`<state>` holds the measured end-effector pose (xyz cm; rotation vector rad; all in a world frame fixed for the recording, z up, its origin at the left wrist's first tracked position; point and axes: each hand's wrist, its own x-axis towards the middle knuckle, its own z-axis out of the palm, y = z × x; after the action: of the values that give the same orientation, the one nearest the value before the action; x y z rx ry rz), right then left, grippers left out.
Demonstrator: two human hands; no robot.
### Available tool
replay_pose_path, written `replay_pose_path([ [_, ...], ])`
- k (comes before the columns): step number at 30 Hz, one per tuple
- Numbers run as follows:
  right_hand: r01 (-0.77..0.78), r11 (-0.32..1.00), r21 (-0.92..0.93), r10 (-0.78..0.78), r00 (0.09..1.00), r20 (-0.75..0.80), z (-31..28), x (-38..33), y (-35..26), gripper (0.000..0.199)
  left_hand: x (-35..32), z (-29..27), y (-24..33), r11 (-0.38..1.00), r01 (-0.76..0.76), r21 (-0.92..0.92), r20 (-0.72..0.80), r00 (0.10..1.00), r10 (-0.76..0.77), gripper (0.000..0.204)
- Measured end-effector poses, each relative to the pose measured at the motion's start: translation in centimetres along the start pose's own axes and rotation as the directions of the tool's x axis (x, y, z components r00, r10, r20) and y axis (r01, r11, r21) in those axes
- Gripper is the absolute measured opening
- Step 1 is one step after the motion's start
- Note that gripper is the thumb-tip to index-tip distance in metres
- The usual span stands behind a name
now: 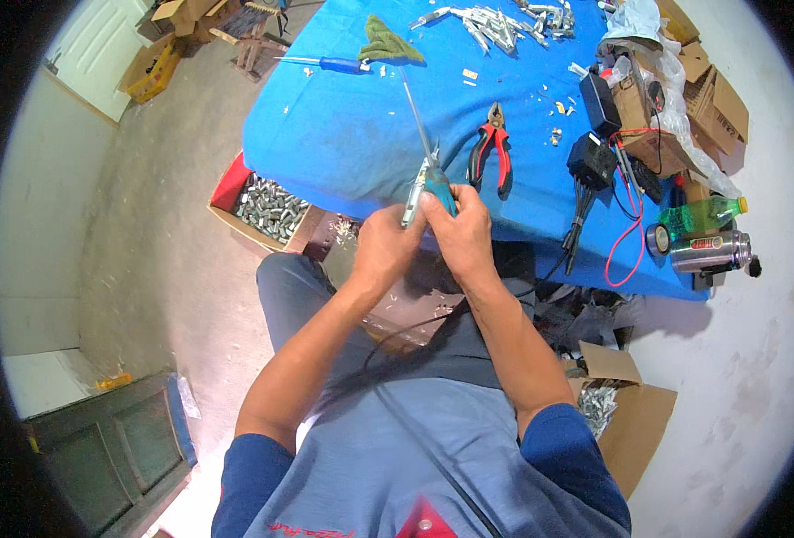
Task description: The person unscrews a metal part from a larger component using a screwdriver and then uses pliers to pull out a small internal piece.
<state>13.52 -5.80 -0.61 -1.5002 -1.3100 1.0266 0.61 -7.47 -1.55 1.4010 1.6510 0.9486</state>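
Left of the red-handled pliers (492, 148) and off the blue table (343, 125) edge, a cardboard box of metal pieces (267, 208) sits on the floor. Nearer the pliers, the left hand (386, 244) pinches a small silvery part (409, 208). The right hand (458, 231), just below the pliers, is clamped on a teal-handled screwdriver (433, 175)

2 hands (428, 238) grip a teal-handled screwdriver (426, 166).

A single head-worn fisheye view looks steeply down from close above the person's lap. The blue tabletop (343, 134) fills the upper middle of the frame, the floor (155, 224) curves away at left, straight edges bending toward the dark rim.
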Motion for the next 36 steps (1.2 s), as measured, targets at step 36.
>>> replay_pose_path([
  [36, 0.659, 0.699, -0.278, -0.315, 0.633, 0.708, -3.3, 12.1, -3.9, 0.042, 5.4, -8.4, 2.6, 0.832, -0.358, 0.423, -0.093, 0.896, 0.433, 0.032],
])
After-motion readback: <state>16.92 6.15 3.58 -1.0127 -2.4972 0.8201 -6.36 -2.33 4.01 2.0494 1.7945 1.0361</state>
